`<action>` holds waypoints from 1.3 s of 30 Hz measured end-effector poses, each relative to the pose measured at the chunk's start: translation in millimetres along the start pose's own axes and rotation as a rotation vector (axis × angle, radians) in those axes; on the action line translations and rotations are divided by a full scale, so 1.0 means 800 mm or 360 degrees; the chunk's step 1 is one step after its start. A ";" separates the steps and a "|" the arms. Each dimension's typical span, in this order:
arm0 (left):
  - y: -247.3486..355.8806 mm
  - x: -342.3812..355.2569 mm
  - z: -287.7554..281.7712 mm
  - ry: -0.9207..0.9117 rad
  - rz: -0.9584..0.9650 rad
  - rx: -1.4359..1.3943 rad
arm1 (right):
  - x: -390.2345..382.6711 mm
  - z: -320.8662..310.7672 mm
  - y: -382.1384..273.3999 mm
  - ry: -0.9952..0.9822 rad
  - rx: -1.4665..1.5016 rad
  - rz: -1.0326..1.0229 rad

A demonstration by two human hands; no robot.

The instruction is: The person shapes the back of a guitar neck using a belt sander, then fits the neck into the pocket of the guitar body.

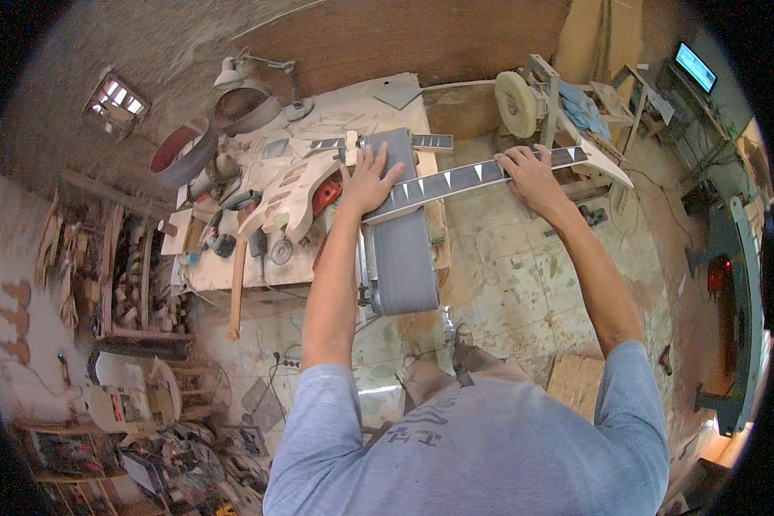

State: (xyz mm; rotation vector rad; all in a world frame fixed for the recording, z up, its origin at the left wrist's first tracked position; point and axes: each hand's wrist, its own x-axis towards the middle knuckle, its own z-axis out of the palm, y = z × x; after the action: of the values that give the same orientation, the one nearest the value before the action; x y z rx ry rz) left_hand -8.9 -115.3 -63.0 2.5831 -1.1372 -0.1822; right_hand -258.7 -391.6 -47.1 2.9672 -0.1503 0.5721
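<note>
A guitar neck (449, 182) with a dark fretboard and white triangular inlays lies slanted across the grey belt of a belt sander (404, 267). Its pale headstock (612, 165) points out to the right, past the bench. My left hand (370, 182) rests flat by the neck's left end, fingers stretched and spread over the sander; the palm's contact is hidden. Over the fretboard near the headstock, my right hand (531, 176) has its fingers curled round the neck. Just left of the sander sits an unfinished pale guitar body (292, 193).
Another fretboard piece (433, 142) lies behind the sander. Power tools (224, 232) crowd the bench's left side, beside sanding belt loops (183, 153) and a desk lamp (229, 74). A round buffing wheel (516, 104) stands at the back right. Cables run over the tiled floor (507, 292).
</note>
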 end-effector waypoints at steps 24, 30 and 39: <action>0.013 -0.023 -0.006 0.0006 -0.0062 0.0080 | 0.004 -0.004 0.002 -0.0047 -0.0019 -0.0102; -0.002 -0.036 -0.012 -0.0041 -0.0020 0.0132 | 0.000 0.000 -0.016 -0.0041 0.0040 -0.0190; -0.020 -0.091 -0.110 0.0831 -0.0109 -0.2492 | -0.070 -0.088 -0.030 -0.0276 0.1195 0.0188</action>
State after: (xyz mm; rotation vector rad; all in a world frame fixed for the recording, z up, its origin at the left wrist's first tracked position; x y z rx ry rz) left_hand -26.0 -31.1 14.3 1.1257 -0.3427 -0.2445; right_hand -333.4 -354.2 -5.5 3.7622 -0.1521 0.4540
